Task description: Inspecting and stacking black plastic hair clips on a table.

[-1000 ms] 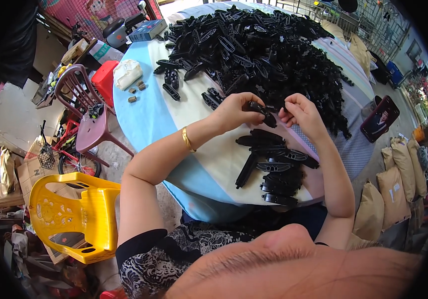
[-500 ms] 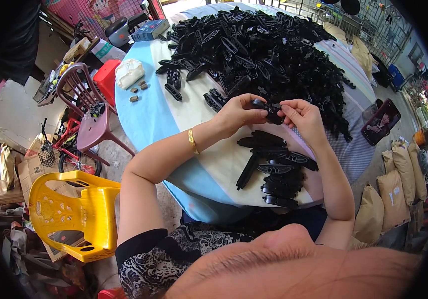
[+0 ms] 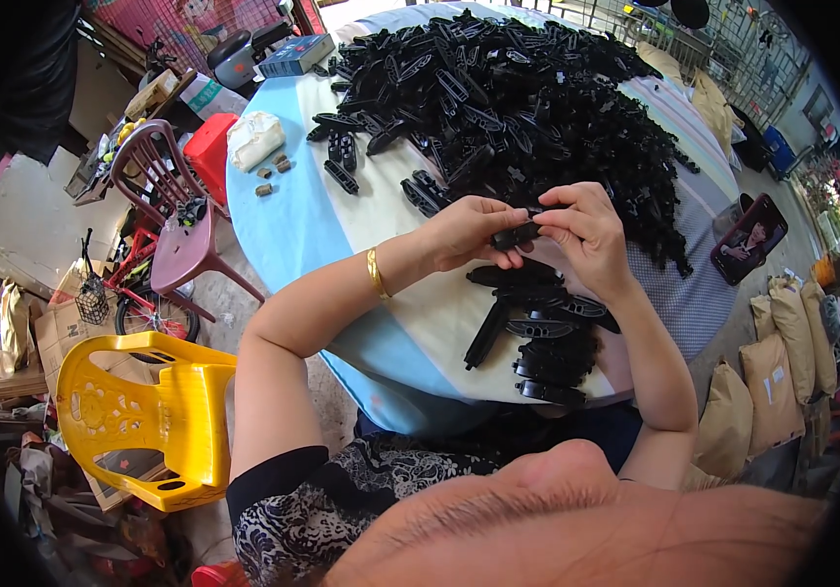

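You hold a black part (image 3: 516, 235) above the table (image 3: 283, 225), pinched from both ends: your left hand (image 3: 469, 232) at its 9 o'clock, right hand (image 3: 586, 235) at 3 o'clock. A stack (image 3: 542, 338) lies at 6 o'clock, the big pile (image 3: 518, 98) at 12.

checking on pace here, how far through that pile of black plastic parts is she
Early on, by the look of it. Done: a small stack of black pieces lies at the near table edge. In hand: the left hand and right hand pinch one black plastic piece between them. Left: the big heap of black parts covers much of the round table.
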